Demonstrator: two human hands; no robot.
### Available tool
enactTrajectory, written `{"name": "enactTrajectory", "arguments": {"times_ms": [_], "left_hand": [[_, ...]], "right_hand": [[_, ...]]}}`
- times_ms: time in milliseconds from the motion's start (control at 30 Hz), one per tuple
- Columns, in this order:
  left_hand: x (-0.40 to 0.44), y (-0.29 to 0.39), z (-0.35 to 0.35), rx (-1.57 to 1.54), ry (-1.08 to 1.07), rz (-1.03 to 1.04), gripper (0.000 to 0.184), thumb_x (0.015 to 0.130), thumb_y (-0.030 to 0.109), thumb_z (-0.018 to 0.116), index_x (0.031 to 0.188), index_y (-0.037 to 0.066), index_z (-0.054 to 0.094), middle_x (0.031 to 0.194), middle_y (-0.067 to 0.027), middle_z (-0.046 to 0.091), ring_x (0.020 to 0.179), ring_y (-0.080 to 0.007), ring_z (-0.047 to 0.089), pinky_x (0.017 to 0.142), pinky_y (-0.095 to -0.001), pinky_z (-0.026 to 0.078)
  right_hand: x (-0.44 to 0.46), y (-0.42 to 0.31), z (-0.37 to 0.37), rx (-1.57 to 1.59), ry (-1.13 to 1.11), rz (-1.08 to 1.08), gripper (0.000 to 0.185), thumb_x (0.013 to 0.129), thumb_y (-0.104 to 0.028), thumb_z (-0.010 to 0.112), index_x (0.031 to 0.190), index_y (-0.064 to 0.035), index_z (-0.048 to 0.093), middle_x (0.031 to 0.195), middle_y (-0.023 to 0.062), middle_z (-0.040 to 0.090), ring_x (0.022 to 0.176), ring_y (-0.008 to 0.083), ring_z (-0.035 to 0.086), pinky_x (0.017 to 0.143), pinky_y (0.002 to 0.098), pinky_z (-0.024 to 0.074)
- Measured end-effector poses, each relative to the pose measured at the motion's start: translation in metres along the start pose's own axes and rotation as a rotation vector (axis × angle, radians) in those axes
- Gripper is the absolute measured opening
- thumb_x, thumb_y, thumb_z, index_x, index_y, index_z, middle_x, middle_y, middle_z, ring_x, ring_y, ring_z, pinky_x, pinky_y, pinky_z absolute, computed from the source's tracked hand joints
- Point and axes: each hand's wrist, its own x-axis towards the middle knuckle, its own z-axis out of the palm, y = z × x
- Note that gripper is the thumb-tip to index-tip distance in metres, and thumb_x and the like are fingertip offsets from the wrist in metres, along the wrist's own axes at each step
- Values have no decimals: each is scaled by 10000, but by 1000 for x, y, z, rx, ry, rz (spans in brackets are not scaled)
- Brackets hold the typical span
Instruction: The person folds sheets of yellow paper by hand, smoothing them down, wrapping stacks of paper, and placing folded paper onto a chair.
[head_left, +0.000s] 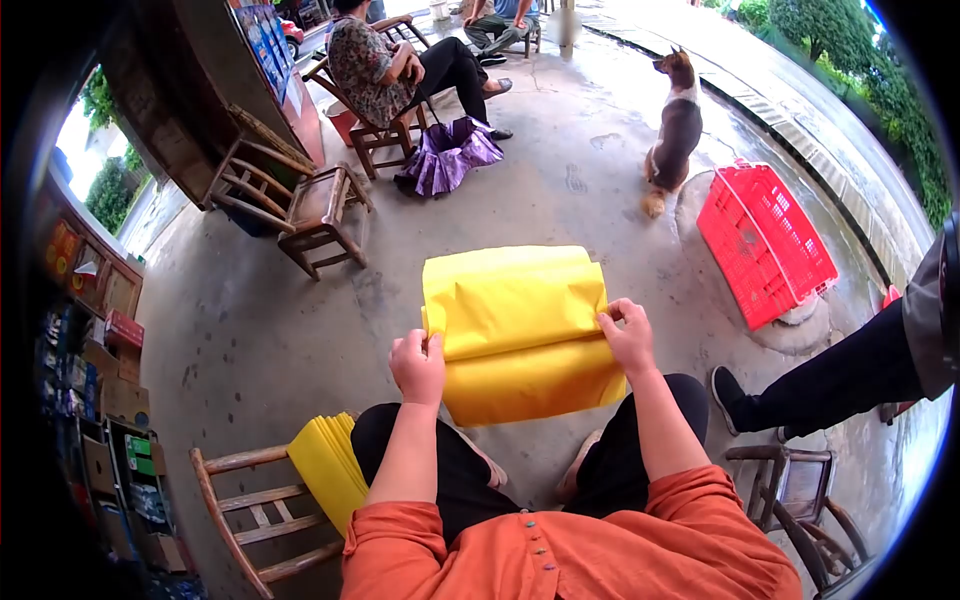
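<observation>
A wide yellow sheet (520, 330), folded over with a crease across its middle, is held up in front of my knees. My left hand (417, 366) pinches its left edge near the crease. On the opposite side, my right hand (628, 335) grips the right edge between thumb and fingers. The lower part of the sheet hangs above the gap between my legs. Beside my left thigh, a stack of folded yellow sheets (328, 462) lies on a wooden chair (250, 500).
An empty wooden chair (320, 205) stands ahead left, near a seated person (375, 65) and a purple umbrella (450, 160). A dog (675, 125) sits ahead right, beyond a red crate (762, 245). Another person's leg (830, 385) is close on the right, above a chair (803, 490).
</observation>
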Motion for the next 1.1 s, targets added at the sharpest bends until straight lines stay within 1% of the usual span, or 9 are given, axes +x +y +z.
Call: {"name": "enactTrajectory", "arguments": {"times_ms": [300,500,600,667,700,767,900,1000,1100], "left_hand": [[-30,-4,-11,-224,95,60,136,864,113,712,860,23,610,985,-121,645,951,-312,598,888,-408,487],[-28,-9,-8,-184,33,-43,156,805,129,734,816,53,598,1014,-103,644,1025,-332,591,925,-432,481],[-28,-4,-14,-134,-54,-102,159,799,112,704,920,69,612,1109,-98,632,1090,-336,574,967,-438,461],[-23,10,-14,-87,57,-60,397,782,59,658,1173,98,608,1356,-119,561,1308,-338,486,1121,-470,361],[-16,23,-21,-87,55,-61,397,782,59,658,1173,98,608,1356,-119,561,1308,-338,486,1121,-470,361],[1,47,-31,218,-196,307,653,774,40,617,1410,125,501,1567,-122,400,1500,-311,297,1239,-507,172],[28,74,8,183,-629,371,683,830,147,583,1500,147,453,1659,-104,274,1566,-268,161,1263,-526,52],[27,88,31,190,-798,326,654,942,324,499,1565,169,373,1698,-67,186,1574,-237,131,1263,-519,52],[16,93,33,377,-702,343,683,995,474,428,1609,206,295,1706,-39,161,1579,-215,100,1261,-533,45]], "right_hand": [[-11,6,-2,232,-5,-8,170,851,-124,749,949,-36,641,933,87,655,955,256,592,885,362,470],[7,0,-9,117,-164,34,132,831,-93,711,884,-1,634,799,93,643,781,222,610,760,336,502],[9,-1,-9,86,-172,-8,140,809,-91,714,851,11,628,770,98,639,726,205,602,718,330,506],[10,3,-9,107,-193,3,156,804,-97,725,866,11,632,790,107,647,751,224,616,738,342,512],[10,3,-9,106,-194,4,156,804,-97,725,866,11,632,790,107,647,751,224,616,738,342,512],[11,4,-9,43,-200,-22,159,795,-96,734,873,6,639,809,116,658,760,248,623,742,353,514],[14,-6,-13,-12,-208,-47,167,799,-117,735,865,7,645,802,127,659,756,284,636,728,365,522],[16,-17,-23,-125,-295,63,205,792,-162,754,924,-32,666,897,109,685,892,291,653,828,405,518],[15,-45,-19,-470,-164,-288,401,817,-172,720,1191,-62,628,1225,132,634,1248,322,532,1073,480,378]]}}
